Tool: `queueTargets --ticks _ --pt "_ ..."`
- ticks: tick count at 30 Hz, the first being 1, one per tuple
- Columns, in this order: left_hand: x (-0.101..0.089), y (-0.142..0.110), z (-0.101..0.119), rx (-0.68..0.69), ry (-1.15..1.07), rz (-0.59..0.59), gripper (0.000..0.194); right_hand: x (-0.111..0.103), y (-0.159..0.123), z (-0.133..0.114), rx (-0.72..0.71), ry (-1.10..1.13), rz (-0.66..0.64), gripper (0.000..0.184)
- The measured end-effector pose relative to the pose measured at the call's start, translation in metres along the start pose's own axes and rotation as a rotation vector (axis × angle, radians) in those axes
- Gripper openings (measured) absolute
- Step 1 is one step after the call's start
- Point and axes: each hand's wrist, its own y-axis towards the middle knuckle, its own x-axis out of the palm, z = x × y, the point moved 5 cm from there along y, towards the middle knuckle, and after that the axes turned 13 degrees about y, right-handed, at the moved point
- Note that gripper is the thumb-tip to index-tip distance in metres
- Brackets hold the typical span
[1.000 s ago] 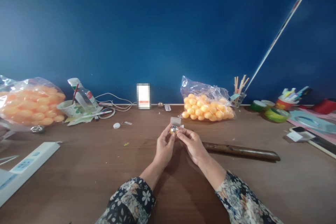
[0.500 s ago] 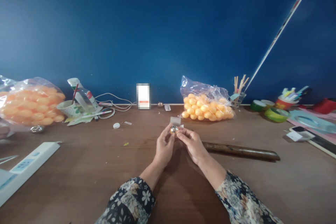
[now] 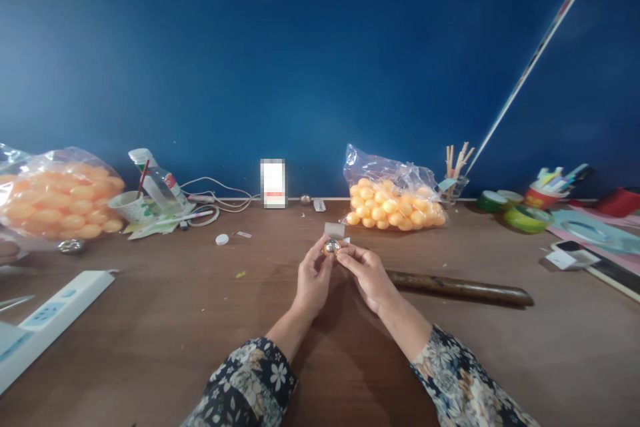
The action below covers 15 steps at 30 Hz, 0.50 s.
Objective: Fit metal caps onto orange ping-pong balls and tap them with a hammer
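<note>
One ball (image 3: 332, 246) held; bottle label (image 3: 171, 181) blurred.

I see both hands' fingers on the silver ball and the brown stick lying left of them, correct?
The side is wrong: the head view shows the brown stick lying right of them. Left hand and right hand do have fingers on the silver ball.

mostly open surface (image 3: 185, 327) between power strip (image 3: 65, 307) and left fingers (image 3: 314, 252), dark rod (image 3: 460, 287) in the way right of right fingers (image 3: 361, 253), bag of orange balls (image 3: 395, 203) behind
</note>
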Motion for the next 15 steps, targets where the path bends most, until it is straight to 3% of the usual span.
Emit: queueTargets --ticks 8,12,15 --pt "-0.0026 0.0001 0.0039 0.012 0.058 0.024 0.043 0.0004 -0.0013 0.0015 -0.017 -0.017 0.017 0.019" --pt "-0.0006 -0.0003 0.0002 -0.007 -0.02 -0.007 0.047 0.0029 -0.0016 0.0047 0.036 0.052 -0.053 0.016" --pt "0.0018 -0.0011 -0.0012 -0.027 -0.052 -0.024 0.049 0.0002 -0.0013 0.0058 0.039 0.051 -0.022 0.019"
